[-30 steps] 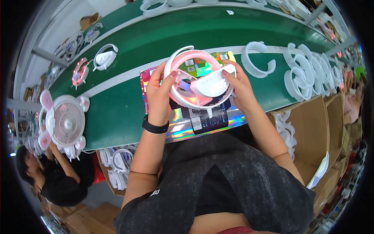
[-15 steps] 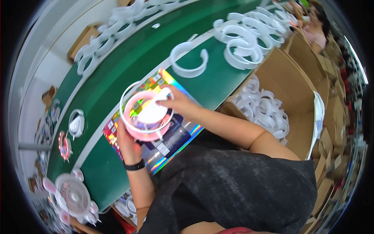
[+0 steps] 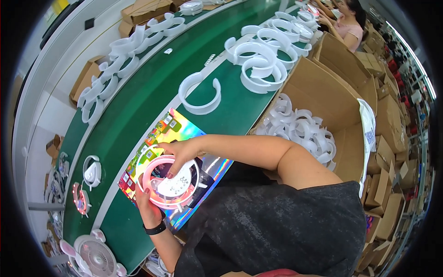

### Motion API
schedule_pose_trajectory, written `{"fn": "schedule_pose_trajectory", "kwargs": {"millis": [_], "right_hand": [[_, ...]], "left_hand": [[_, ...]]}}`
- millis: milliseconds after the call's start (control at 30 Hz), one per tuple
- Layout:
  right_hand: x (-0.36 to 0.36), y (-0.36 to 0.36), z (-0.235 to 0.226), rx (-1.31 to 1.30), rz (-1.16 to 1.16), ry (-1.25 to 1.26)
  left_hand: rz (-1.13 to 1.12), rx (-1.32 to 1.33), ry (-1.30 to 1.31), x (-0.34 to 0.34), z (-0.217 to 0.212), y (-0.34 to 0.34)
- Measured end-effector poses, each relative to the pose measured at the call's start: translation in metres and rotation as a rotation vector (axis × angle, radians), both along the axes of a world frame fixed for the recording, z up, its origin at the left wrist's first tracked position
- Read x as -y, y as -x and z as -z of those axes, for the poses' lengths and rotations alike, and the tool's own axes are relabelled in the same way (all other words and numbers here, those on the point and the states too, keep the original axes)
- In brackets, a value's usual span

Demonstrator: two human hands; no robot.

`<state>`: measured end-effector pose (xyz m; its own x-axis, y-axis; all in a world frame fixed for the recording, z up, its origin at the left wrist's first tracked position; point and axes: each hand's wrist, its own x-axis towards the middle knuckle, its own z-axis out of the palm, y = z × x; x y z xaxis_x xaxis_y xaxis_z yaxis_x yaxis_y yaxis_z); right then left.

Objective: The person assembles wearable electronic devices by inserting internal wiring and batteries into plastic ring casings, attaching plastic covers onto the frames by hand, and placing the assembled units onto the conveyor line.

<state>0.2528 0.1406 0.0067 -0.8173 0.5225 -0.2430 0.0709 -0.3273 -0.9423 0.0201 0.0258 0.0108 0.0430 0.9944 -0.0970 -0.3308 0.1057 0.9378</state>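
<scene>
Both my hands hold a round pink-and-white fan grille [image 3: 171, 183] with a white hub, just above a shiny rainbow-coloured card [image 3: 171, 138] lying on the green belt [image 3: 138, 106]. My left hand [image 3: 148, 205], with a black band at the wrist, grips the ring's lower rim. My right hand [image 3: 179, 151] covers its upper rim, fingers curled over the edge.
A white C-shaped ring [image 3: 200, 94] lies on the belt beyond the card, with several more [image 3: 260, 60] piled farther along. An open cardboard box [image 3: 323, 99] at my right holds many white rings [image 3: 300, 131]. A small white fan with pink ears [image 3: 94, 254] stands at lower left. Another person [image 3: 348, 21] works at the far end.
The view has swung right and the belt now runs diagonally. The ring has stayed in both hands and sits lower left in the picture, close over the shiny card.
</scene>
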Motion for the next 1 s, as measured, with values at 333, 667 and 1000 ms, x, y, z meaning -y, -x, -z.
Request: {"fn": "schedule_pose_trajectory", "kwargs": {"millis": [333,667,1000], "right_hand": [[-0.089,0.033,0.007,0.028,0.153,-0.014],[-0.293,-0.024,0.013,0.164,0.595,-0.009],[-0.319,0.008,-0.016,0.916,0.88,-1.19]], "left_hand": [[-0.349,-0.238,-0.091,-0.023,0.024,0.006],[-0.364,-1.207,-0.333,0.008,0.051,0.0],[-0.361,-1.243,-0.29,0.014,0.049,0.001]]}}
